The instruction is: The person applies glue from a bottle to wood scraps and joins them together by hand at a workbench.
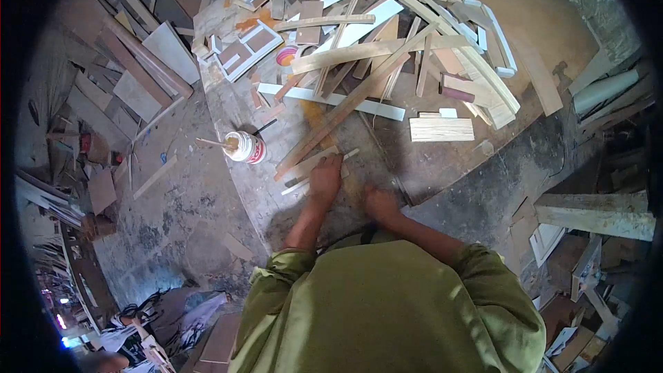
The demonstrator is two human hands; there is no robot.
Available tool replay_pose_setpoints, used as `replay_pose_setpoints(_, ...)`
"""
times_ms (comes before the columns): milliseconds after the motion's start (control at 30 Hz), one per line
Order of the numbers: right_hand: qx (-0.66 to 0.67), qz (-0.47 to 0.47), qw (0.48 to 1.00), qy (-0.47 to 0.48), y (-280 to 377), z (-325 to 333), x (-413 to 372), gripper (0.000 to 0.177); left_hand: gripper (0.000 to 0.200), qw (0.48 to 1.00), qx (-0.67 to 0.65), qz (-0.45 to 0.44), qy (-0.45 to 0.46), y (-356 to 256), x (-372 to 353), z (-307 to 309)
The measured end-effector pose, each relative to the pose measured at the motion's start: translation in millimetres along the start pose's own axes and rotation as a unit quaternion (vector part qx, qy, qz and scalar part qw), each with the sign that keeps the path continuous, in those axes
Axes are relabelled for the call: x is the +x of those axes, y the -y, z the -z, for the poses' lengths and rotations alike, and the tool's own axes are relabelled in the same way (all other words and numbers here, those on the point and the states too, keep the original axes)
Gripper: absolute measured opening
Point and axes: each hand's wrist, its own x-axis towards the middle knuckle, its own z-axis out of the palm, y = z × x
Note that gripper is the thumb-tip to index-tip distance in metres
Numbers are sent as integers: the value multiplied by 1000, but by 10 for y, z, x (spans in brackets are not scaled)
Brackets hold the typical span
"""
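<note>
My left hand (pixel 326 176) is closed on a small assembly of thin wooden strips (pixel 311 167) lying on the worktable (pixel 269 211); a narrow white strip (pixel 293 188) pokes out on both sides of it. To its right, my right hand (pixel 380 203) rests low over the table near its front edge, fingers curled in; what it holds, if anything, is hidden. A long brown wooden strip (pixel 331 123) lies just beyond the left hand. Left of the hands stands an open white and red jar (pixel 248 148) with a stick (pixel 213 144) leaning in its mouth.
Across the table's far half lie piled wood strips (pixel 380 52), a light block (pixel 442 130), a framed piece (pixel 250 50) and a brown roll (pixel 457 94). Boards (pixel 170 55) lean at the left. A person (pixel 114 359) is at the lower left. A beam (pixel 595 211) juts in right.
</note>
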Motion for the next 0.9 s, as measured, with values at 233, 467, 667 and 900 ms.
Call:
replay_pose_setpoints(233,-12,7,996,-91,79,-144,490,18,28,1000,-10,-5,26,-15,22,86)
replay_pose_setpoints(467,-19,-22,999,15,44,-16,16,17,24,1000,-27,2,8,0,33,30)
replay_pose_setpoints(667,-21,43,995,-93,28,-176,617,19,25,1000,-15,-3,4,9,25,32)
replay_pose_setpoints(900,-28,-2,999,25,28,46,-32,18,26,1000,-18,0,-19,-5,12,7)
